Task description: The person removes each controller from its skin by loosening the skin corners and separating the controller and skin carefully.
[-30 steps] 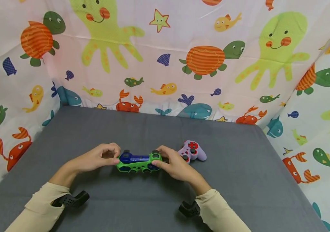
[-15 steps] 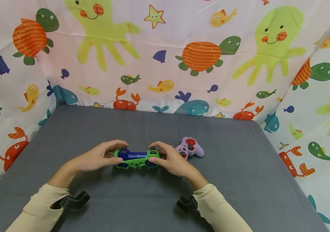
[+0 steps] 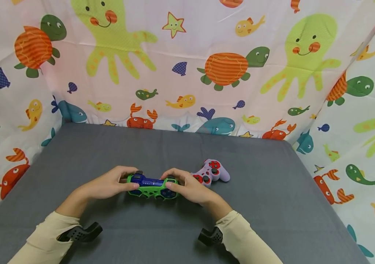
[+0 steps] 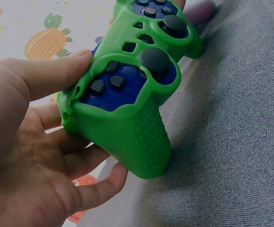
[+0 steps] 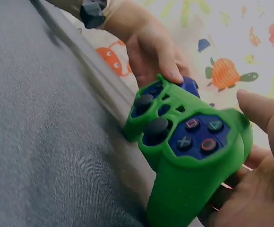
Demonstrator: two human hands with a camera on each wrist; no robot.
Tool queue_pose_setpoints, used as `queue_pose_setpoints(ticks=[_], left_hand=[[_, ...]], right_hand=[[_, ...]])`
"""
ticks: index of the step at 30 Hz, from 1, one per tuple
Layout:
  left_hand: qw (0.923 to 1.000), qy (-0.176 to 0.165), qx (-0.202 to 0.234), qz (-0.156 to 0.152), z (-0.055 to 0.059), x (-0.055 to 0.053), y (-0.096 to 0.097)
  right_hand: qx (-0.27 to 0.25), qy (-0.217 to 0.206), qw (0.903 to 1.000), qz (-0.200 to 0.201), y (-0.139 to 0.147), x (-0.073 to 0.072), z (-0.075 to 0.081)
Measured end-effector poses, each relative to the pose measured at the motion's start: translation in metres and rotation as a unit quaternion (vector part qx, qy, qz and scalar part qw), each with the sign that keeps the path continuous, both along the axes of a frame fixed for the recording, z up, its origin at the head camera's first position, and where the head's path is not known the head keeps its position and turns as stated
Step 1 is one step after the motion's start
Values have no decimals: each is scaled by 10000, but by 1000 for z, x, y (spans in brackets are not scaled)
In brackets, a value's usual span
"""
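Observation:
A blue game controller (image 3: 153, 182) in a green silicone cover (image 4: 146, 137) is held between both hands, its shoulder side toward the head camera. My left hand (image 3: 110, 183) grips its left end, thumb on the near edge and fingers behind and under it. My right hand (image 3: 192, 187) holds the other end, thumb against the cover and fingers around the back. In the right wrist view the thumb (image 5: 262, 108) lies by the cover's edge; contact there is unclear. The sticks and symbol buttons show in the wrist views. The cover looks creased near my left thumb (image 4: 64, 71).
A lavender controller with red button areas (image 3: 215, 169) lies just behind my right hand, partly hidden by it. A grey cloth (image 3: 260, 190) covers the table. Curtains with printed sea animals (image 3: 187, 55) stand along the back and sides. Black wrist cameras (image 3: 83, 233) sit on both forearms.
My left fingers, earlier curled and pinching the cover's left corner, have spread and now wrap the controller's left end. My right hand has shifted its grip slightly. The lavender controller has stayed put.

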State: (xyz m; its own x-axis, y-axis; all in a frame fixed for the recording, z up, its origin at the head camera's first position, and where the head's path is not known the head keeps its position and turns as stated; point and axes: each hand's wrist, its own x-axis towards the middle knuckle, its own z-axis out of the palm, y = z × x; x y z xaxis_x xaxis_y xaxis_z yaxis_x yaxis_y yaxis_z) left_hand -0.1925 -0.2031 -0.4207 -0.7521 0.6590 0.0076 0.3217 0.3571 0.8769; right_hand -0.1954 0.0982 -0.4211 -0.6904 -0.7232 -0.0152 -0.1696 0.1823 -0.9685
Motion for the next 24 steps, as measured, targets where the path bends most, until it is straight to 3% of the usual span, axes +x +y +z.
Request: queue_pose_setpoints(ticks=[7, 17, 24], left_hand=[[9996, -149, -73, -230, 6, 3, 3], [9993, -253, -150, -236, 7, 6, 7], [9990, -271, -336, -134, 5, 10, 0]], right_hand=[[214, -86, 9997, 120, -2, -2, 6], [951, 1011, 9903, 22, 3, 4, 9], [1218, 1189, 9854, -29, -5, 8, 8]])
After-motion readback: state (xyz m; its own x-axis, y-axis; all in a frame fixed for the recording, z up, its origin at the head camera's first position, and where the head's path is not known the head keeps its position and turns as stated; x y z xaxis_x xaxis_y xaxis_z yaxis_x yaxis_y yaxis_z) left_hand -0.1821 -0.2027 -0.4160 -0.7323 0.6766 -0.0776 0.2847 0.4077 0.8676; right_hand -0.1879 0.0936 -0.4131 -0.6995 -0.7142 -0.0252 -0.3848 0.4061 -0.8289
